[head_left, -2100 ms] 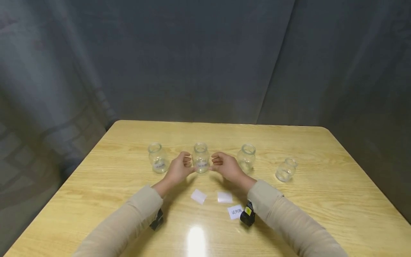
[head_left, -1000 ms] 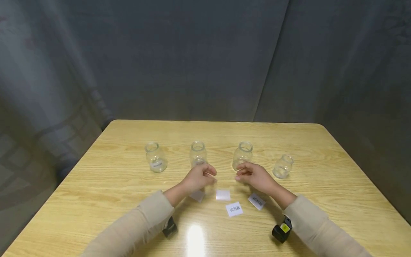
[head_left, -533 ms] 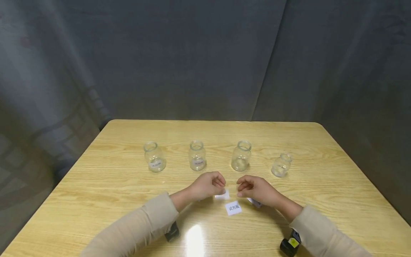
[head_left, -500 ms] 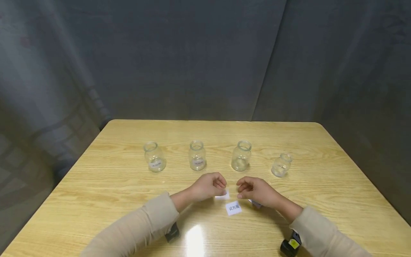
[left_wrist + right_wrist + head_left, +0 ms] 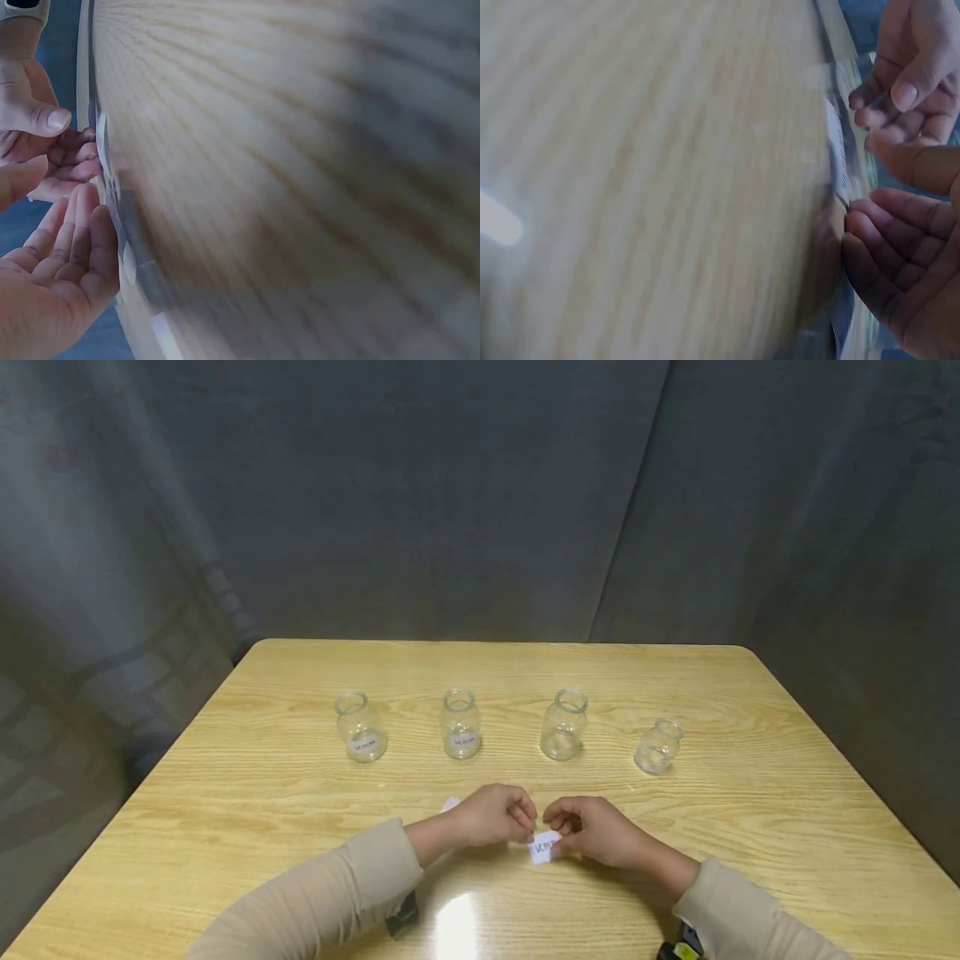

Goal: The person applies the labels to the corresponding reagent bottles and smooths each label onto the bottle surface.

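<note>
A small white paper label (image 5: 542, 848) with dark handwriting lies on the wooden table. My left hand (image 5: 498, 814) is at its left edge, fingers loosely bent. Over its right end reaches the thumb of my right hand (image 5: 600, 831), whose other fingers curve loosely above it. In the right wrist view, both hands hover low beside the label (image 5: 838, 154), thumbs apart from the fingers. Another white slip (image 5: 450, 804) shows partly behind my left wrist. More slips seen earlier are hidden under the hands.
Several glass jars stand in a row behind the hands. The far-left jar (image 5: 362, 722) and the one beside it (image 5: 461, 718) bear written labels. A plain jar (image 5: 564, 725) and a smaller jar (image 5: 658, 746) stand to the right.
Both hands have left the second jar from the left and come back toward the body, closing in on the written label. The jars stay in place.
</note>
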Demonstrator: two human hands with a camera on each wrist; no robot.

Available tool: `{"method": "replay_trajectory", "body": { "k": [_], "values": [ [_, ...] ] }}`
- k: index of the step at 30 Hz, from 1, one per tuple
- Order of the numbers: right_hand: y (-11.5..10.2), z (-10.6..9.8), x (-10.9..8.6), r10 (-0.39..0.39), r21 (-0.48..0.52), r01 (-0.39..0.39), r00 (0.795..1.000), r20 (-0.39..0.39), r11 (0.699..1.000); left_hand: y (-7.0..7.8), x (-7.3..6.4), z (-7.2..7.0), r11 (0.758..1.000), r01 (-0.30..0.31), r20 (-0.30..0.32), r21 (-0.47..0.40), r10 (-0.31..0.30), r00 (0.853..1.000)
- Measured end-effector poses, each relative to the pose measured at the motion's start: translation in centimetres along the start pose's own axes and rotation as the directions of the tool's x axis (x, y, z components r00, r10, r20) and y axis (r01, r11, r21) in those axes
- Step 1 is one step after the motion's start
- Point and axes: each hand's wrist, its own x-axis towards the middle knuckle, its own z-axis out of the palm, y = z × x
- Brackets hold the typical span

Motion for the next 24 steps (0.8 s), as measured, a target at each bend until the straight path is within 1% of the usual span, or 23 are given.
{"method": "replay_trajectory", "body": {
  "k": [7, 9, 10, 13, 16, 17, 19, 24],
  "values": [
    [-0.6, 1.0, 0.0, -0.041, -0.136, 0.04, 0.999, -0.005, 0.99, 0.0, -0.1, 0.1, 0.997, 0.007, 0.038, 0.076, -0.01, 0.999],
    [-0.7, 1.2, 0.0, -0.052, -0.166, 0.049, 0.999, -0.016, 0.985, 0.0, -0.1, 0.1, 0.996, 0.007, 0.039, 0.084, -0.01, 0.999],
    [-0.6, 1.3, 0.1, -0.081, -0.185, 0.075, 0.996, -0.023, 0.98, -0.1, -0.1, 0.1, 0.996, 0.008, 0.039, 0.084, -0.011, 0.999],
    [-0.5, 1.5, 0.1, -0.093, -0.216, 0.081, 0.995, -0.047, 0.973, -0.1, 0.1, 0.3, 0.997, 0.005, 0.041, 0.074, -0.008, 0.999],
    [-0.5, 1.6, 0.1, -0.082, -0.229, 0.068, 0.995, -0.053, 0.971, -0.1, 0.1, 0.4, 0.998, 0.01, 0.046, 0.056, -0.013, 0.999],
    [-0.7, 1.7, 0.1, -0.051, -0.226, 0.038, 0.997, -0.054, 0.973, -0.1, 0.2, 0.4, 0.999, 0.013, 0.048, 0.05, -0.015, 0.999],
    [-0.7, 1.7, 0.1, -0.043, -0.227, 0.03, 0.998, -0.054, 0.973, -0.1, 0.2, 0.5, 0.999, 0.019, 0.051, 0.043, -0.021, 0.998],
    [-0.7, 1.8, 0.1, -0.023, -0.227, 0.01, 0.998, -0.055, 0.974, -0.1, 0.4, 0.4, 0.998, 0.021, 0.052, 0.064, -0.024, 0.998]
  ]
}}
